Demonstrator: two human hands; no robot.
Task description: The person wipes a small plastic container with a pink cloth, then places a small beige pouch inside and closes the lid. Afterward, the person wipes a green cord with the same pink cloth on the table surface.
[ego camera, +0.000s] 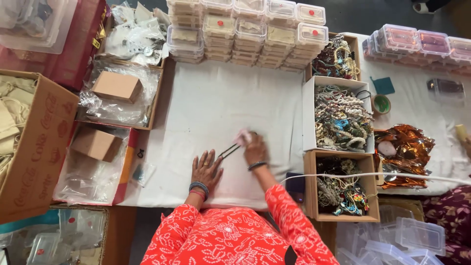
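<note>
From the head camera, the bench (pixel 221 98) is covered with a white cloth and ringed with containers. Along its far edge stand stacks of clear lidded plastic boxes (pixel 245 32), several with a red dot on the lid; more such boxes with pinkish contents (pixel 417 44) sit at the far right. On the right, a white open box (pixel 341 115) is heaped with bead strings in white, cream and blue, a wooden box behind it (pixel 336 56) holds darker jewellery, and a nearer wooden box (pixel 341 189) holds dark and multicoloured pieces. On the left, two trays lined with clear plastic bags each carry a small brown cardboard box (pixel 117 86) (pixel 96 144), and a large cardboard carton (pixel 34 142) holds cream cloth.

The left hand (pixel 205 171) lies flat on the cloth, fingers spread, grip open and holding nothing. The right hand (pixel 255 149) is closed around a small pale pink piece (pixel 242 137), which is blurred, so its kind cannot be told. A thin dark strand (pixel 228 150) runs on the cloth from that hand toward the left hand's fingertips, near the bench's front middle.
</note>
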